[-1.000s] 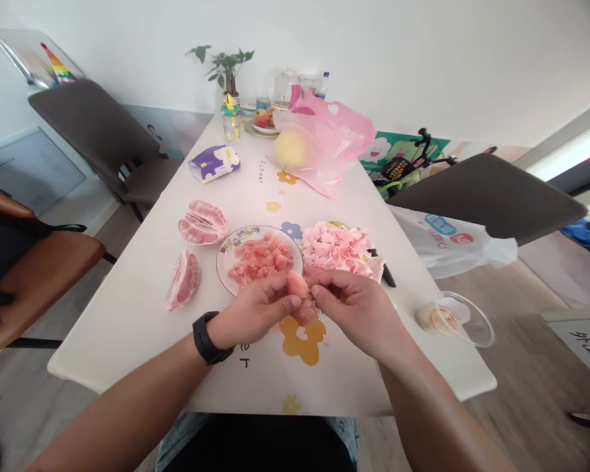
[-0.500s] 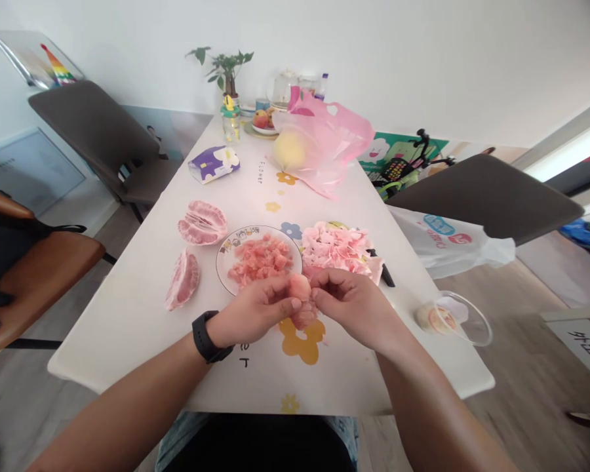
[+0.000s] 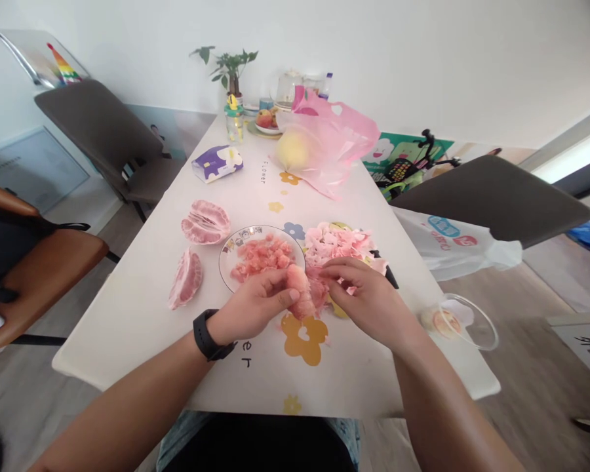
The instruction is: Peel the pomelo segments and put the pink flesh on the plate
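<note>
My left hand [image 3: 253,306] grips a peeled pink pomelo segment [image 3: 299,295] above the tabletop, just in front of a white cartoon-rimmed plate [image 3: 225,262]. My right hand [image 3: 366,300] pinches pale membrane [image 3: 319,293] still attached to that segment. The plate holds a heap of pink pomelo flesh [image 3: 263,257]. Behind my right hand lies a pile of torn pomelo membrane [image 3: 335,241], which hides whatever is under it. Two pieces of peeled pomelo [image 3: 205,223] [image 3: 185,279] lie to the left of the plate.
A black-handled knife [image 3: 388,275] pokes out by the membrane pile. A pink plastic bag [image 3: 334,144] holds a yellow pomelo [image 3: 292,149]. A clear plastic lid [image 3: 467,321] sits near the right table edge. A tissue pack [image 3: 217,164], fruit plate [image 3: 268,122] and chairs surround the table [image 3: 128,328].
My right hand has moved rightward and back, drawing the membrane away from the segment. The segment now lies more tilted in my left hand. The view has shifted slightly.
</note>
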The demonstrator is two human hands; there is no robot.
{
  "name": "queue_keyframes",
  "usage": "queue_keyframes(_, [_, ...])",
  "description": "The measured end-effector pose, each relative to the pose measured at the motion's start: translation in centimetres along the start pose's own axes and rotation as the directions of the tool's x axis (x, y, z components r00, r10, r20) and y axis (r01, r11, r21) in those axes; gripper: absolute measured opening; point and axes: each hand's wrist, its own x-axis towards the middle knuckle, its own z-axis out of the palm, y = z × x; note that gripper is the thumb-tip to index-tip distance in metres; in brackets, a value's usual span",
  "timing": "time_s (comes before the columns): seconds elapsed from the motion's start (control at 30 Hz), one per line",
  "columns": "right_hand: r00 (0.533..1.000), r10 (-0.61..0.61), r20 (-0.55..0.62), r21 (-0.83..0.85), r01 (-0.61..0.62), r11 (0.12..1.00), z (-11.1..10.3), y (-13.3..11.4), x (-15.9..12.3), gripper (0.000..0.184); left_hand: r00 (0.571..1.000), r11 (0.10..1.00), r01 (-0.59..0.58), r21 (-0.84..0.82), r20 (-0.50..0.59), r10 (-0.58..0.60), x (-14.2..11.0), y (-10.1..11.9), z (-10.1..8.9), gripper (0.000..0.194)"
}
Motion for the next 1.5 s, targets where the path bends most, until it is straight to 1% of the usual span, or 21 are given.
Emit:
queue_keyframes(0.07, [1.0,-0.005,0.03,0.065,0.003,0.998,0.0,-0.5,-0.1,0.022,1.0,1.0,-0.002,0.002,0.005,0.002,0.0,-0.2,0.0,0.031])
queue_keyframes(0.17, [0.995,0.044,0.086,0.202,-0.06,0.978,0.4,-1.5,-0.3,0.024,1.0,1.0,0.018,0.017,0.007,-0.018,-0.1,-0.7,0.0,0.032])
queue_keyframes(0.23, [0.992,0.066,0.11,0.237,-0.09,0.967,0.7,-1.9,-0.4,0.023,1.0,0.999,0.027,0.03,0.013,-0.027,-0.1,-0.9,0.0,0.033])
queue_keyframes(0.33, [0.987,0.083,0.135,0.235,-0.113,0.965,1.0,-2.0,-0.4,0.023,0.999,0.999,0.034,0.013,0.036,-0.035,-0.1,-0.9,0.0,0.033])
queue_keyframes(0.47, [0.986,0.088,0.145,0.226,-0.119,0.967,1.0,-1.4,-0.4,0.023,0.997,0.998,0.064,-0.023,0.043,-0.063,-0.2,-0.8,0.1,0.033])
queue_keyframes(0.67, [0.989,0.106,0.098,0.198,-0.124,0.972,0.8,-1.3,-0.5,0.021,0.998,0.998,0.051,-0.049,0.043,-0.049,-0.1,-0.5,0.2,0.03])
queue_keyframes(0.73, [0.99,0.13,0.051,0.14,-0.136,0.981,0.5,-0.9,-0.5,0.02,0.999,0.997,0.029,-0.065,0.035,-0.027,-0.1,-0.3,0.0,0.03])
queue_keyframes(0.77, [0.992,0.128,0.016,0.083,-0.129,0.988,0.4,-0.5,-0.4,0.018,1.0,0.997,0.013,-0.078,0.021,-0.011,0.0,-0.2,0.0,0.029])
queue_keyframes(0.8, [0.994,0.104,-0.019,0.011,-0.104,0.995,0.2,0.0,-0.3,0.015,1.0,0.995,-0.005,-0.096,0.003,0.005,0.0,-0.1,-0.1,0.029])
queue_keyframes(0.87, [0.998,0.011,-0.063,-0.144,-0.02,0.989,-0.2,1.1,-0.2,0.014,0.998,0.991,-0.035,-0.128,-0.048,0.029,0.0,0.0,-0.2,0.027])
queue_keyframes(0.93, [0.999,-0.038,-0.036,-0.248,0.028,0.968,-0.5,1.8,-0.2,0.018,0.994,0.989,-0.058,-0.135,-0.102,0.045,0.0,0.2,-0.3,0.026])
queue_keyframes(0.97, [1.0,-0.026,-0.007,-0.269,0.023,0.963,-0.6,1.8,-0.3,0.027,0.991,0.989,-0.071,-0.128,-0.121,0.055,-0.1,0.3,-0.3,0.025])
queue_keyframes(1.0, [1.0,0.006,0.016,-0.264,-0.001,0.965,-0.6,1.6,-0.5,0.033,0.989,0.99,-0.083,-0.117,-0.133,0.067,-0.1,0.3,-0.3,0.024])
queue_keyframes(1.03, [0.999,0.038,0.031,-0.233,-0.029,0.972,-0.5,1.2,-0.7,0.035,0.987,0.99,-0.096,-0.103,-0.14,0.081,-0.1,0.4,-0.2,0.023])
queue_keyframes(1.07, [0.998,0.056,0.043,-0.176,-0.048,0.983,-0.4,0.7,-0.9,0.033,0.986,0.991,-0.107,-0.086,-0.138,0.095,-0.1,0.4,-0.2,0.023])
queue_keyframes(1.17, [0.997,0.03,0.07,0.051,-0.034,0.998,0.3,-1.5,-1.6,0.024,0.986,0.991,-0.129,-0.043,-0.109,0.124,-0.1,0.4,-0.1,0.023])
queue_keyframes(1.23, [0.994,0.008,0.113,0.134,-0.023,0.991,0.8,-2.7,-1.8,0.021,0.986,0.99,-0.137,-0.033,-0.097,0.134,0.0,0.3,0.0,0.024])
queue_keyframes(1.33, [0.992,0.035,0.123,0.147,-0.053,0.988,1.3,-3.7,-1.8,0.017,0.986,0.991,-0.135,-0.022,-0.101,0.132,0.1,0.3,0.1,0.027])
queue_keyframes(1.43, [0.988,0.101,0.116,0.126,-0.115,0.985,1.4,-3.8,-1.6,0.015,0.988,0.993,-0.121,-0.008,-0.102,0.12,0.2,0.3,0.1,0.03])
queue_keyframes(1.5, [0.981,0.144,0.133,0.124,-0.161,0.979,1.4,-3.8,-1.4,0.015,0.989,0.994,-0.108,-0.003,-0.104,0.107,0.1,0.1,0.1,0.029])
